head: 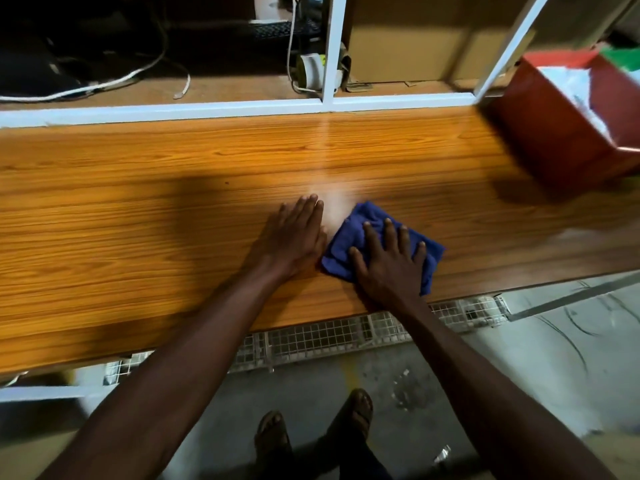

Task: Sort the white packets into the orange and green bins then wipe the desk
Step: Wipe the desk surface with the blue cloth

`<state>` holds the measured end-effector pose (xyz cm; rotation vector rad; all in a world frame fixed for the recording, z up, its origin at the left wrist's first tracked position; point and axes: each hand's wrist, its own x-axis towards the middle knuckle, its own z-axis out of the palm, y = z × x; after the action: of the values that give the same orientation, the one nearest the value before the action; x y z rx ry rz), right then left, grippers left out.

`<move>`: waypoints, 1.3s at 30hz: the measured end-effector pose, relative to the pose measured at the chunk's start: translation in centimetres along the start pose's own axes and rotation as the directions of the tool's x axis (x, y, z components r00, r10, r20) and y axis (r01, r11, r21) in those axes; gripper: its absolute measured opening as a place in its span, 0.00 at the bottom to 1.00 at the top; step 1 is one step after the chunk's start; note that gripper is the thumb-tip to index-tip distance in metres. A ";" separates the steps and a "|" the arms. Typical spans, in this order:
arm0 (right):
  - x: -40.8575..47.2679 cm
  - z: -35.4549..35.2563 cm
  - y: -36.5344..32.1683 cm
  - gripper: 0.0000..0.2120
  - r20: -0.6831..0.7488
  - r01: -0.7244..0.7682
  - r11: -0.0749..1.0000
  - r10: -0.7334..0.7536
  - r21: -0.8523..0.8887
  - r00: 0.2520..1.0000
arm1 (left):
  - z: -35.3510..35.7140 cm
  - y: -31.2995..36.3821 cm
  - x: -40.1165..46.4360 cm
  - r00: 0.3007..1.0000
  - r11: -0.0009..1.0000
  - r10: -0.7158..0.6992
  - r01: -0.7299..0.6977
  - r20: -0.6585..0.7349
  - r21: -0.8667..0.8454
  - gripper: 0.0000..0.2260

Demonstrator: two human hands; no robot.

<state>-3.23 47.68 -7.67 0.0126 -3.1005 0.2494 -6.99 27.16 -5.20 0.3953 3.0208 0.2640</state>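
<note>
Sandalled feet (313, 433) on grey floor nearest the lens, wire mesh (332, 336) under the desk's near edge just beyond. Right hand (388, 261) flat on blue cloth (349, 230), fingers spread and straight, pressing down, not curled round it; cloth bunched, sticking out past the fingertips and to the left of the palm. Left hand (294, 233) just left of the cloth, flat on the desk (138, 220), fingers straight and together, holding nothing, thumb side touching or nearly touching the cloth edge, hard to tell which. Orange bin (554, 133) well up and right of the pressing hand, at the far right of the desk, white packets (571, 84) visible inside. Green bin (623, 58) only a sliver behind it at the frame edge, contents not readable. No loose packets seen on the desk. Judged step: sorting looks done, wiping in hand. Pale glare patch just beyond the cloth, between the two hands' fingertips. Next move likely calls for steady downward pressure and a sweep left across the long unwiped stretch, left hand needing to lift clear; also watching the cloth near the front edge so it doesn't slide off
</note>
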 end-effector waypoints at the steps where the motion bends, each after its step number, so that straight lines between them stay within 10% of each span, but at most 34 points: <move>1: 1.0 -0.2 1.0 0.32 0.027 0.082 0.996 -0.081 -0.022 0.996 | 0.2 0.5 0.6 1.000 1.000 0.000 0.000 0.000 -0.002 0.28; 4: 4.6 -1.0 4.6 0.32 0.086 0.154 0.986 -0.148 -0.060 0.985 | 0.8 1.8 1.5 1.000 1.000 0.011 -0.011 0.009 0.018 0.28; 10: 2.5 -0.9 4.9 0.32 -0.002 -0.217 0.976 0.217 0.000 0.976 | 2.1 2.0 1.9 1.000 1.000 -0.002 0.002 0.026 0.004 0.29; 17: 9.3 -0.8 5.2 0.32 0.044 0.216 0.976 -0.214 -0.029 0.976 | 3.0 1.8 2.2 0.999 0.999 -0.008 0.010 -0.054 0.036 0.30; 23: 13.5 -0.4 5.6 0.30 -0.075 -0.162 0.986 0.165 0.048 0.983 | 2.3 2.4 2.2 0.999 1.000 -0.029 0.029 -0.036 0.008 0.31; 30: 20.7 -0.3 4.0 0.30 0.009 0.279 0.960 -0.279 -0.019 0.960 | 3.2 1.8 2.5 0.994 0.998 -0.025 0.031 -0.108 0.051 0.28; 36: 27.1 -0.7 4.8 0.31 0.040 -0.064 0.998 0.064 0.016 0.997 | 3.7 1.4 2.6 0.994 0.998 -0.024 0.030 -0.109 0.049 0.28; 39: 28.2 -0.6 3.0 0.31 0.064 0.032 0.999 -0.032 -0.004 0.997 | 3.9 1.2 2.7 0.991 0.999 -0.009 0.014 -0.133 0.041 0.27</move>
<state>-31.39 50.53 -6.70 0.0717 -3.1616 0.2448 -8.87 29.62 -8.92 0.3778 3.1630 0.2356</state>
